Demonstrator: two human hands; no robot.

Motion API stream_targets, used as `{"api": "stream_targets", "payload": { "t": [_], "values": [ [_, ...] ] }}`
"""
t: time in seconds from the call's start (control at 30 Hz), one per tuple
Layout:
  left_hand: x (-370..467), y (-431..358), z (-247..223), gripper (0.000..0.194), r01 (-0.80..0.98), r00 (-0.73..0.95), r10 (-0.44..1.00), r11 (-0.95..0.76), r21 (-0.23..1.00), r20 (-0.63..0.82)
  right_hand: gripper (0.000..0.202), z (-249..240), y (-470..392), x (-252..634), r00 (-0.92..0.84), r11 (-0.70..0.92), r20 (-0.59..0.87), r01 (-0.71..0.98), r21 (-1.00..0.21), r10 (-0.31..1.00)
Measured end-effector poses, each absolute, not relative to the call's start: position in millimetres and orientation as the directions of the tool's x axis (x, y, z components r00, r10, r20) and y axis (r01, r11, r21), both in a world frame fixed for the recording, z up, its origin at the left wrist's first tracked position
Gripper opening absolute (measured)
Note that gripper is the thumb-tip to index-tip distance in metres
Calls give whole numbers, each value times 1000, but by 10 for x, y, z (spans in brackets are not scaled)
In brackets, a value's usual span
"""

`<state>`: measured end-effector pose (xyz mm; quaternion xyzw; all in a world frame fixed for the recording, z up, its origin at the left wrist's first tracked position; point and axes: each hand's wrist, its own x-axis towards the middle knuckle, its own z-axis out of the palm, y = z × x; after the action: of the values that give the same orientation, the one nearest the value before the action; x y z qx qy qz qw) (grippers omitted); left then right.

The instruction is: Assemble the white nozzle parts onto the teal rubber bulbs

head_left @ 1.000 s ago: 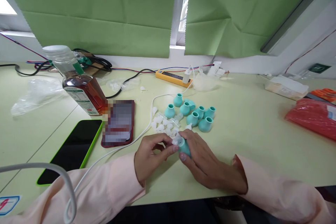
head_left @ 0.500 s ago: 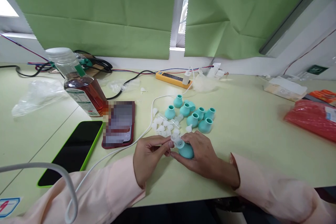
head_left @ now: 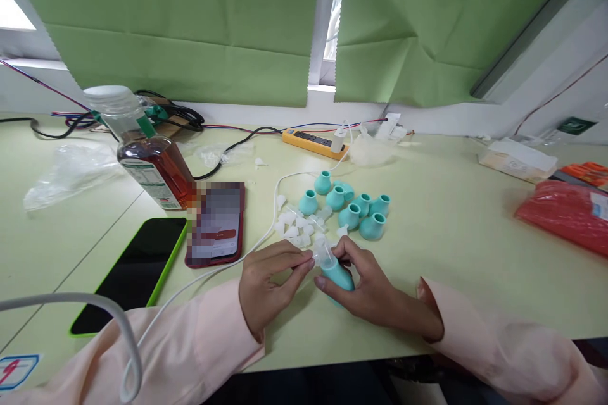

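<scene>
My right hand (head_left: 363,278) is wrapped round a teal squeeze bulb (head_left: 338,274), which tilts with its mouth up and to the left. A clear plastic tube piece (head_left: 327,255) stands in the bulb's mouth. Between thumb and fingertips, my left hand (head_left: 275,275) pinches a small translucent piece (head_left: 316,257) right beside that tube; its exact shape is partly hidden. Just beyond my hands lie several loose white silicone tips (head_left: 294,228) and clear tube pieces (head_left: 321,218). Several more teal bulbs (head_left: 349,216) stand close by to the right, most with open mouths up.
On the left are a black phone in a green case (head_left: 135,269), a red-cased phone (head_left: 216,234) and a bottle of amber liquid (head_left: 154,164). A white cable (head_left: 261,239) crosses the table to a yellow power strip (head_left: 313,144). A red plastic package (head_left: 565,218) lies far right.
The bulb has tipped, showing more of the clear tube. My right-hand fingers have shifted round the bulb, and my left fingertips have moved slightly right against the tube.
</scene>
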<state>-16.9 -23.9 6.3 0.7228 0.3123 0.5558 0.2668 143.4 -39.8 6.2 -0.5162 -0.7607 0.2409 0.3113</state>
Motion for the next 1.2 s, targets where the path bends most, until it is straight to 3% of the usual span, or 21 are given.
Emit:
{"api": "stream_targets", "payload": {
  "t": [0.33, 0.53, 1.0, 1.2],
  "values": [
    [-228, -186, 25, 15, 259, 345, 449, -890, 376, 824, 25, 74, -398, 1478, -392, 411, 198, 590, -695, 898],
    [-237, -189, 26, 14, 302, 389, 384, -912, 278, 837, 23, 128, -433, 1477, -459, 465, 207, 573, -674, 864],
    [-201, -261, 123, 18, 290, 357, 395, -908, 302, 847, 22, 98, -459, 1440, -364, 484, 327, 546, -684, 872],
    [-226, -258, 133, 27, 205, 290, 455, -889, 409, 842, 22, 93, -457, 1467, -376, 481, 321, 495, -724, 869]
  ]
}}
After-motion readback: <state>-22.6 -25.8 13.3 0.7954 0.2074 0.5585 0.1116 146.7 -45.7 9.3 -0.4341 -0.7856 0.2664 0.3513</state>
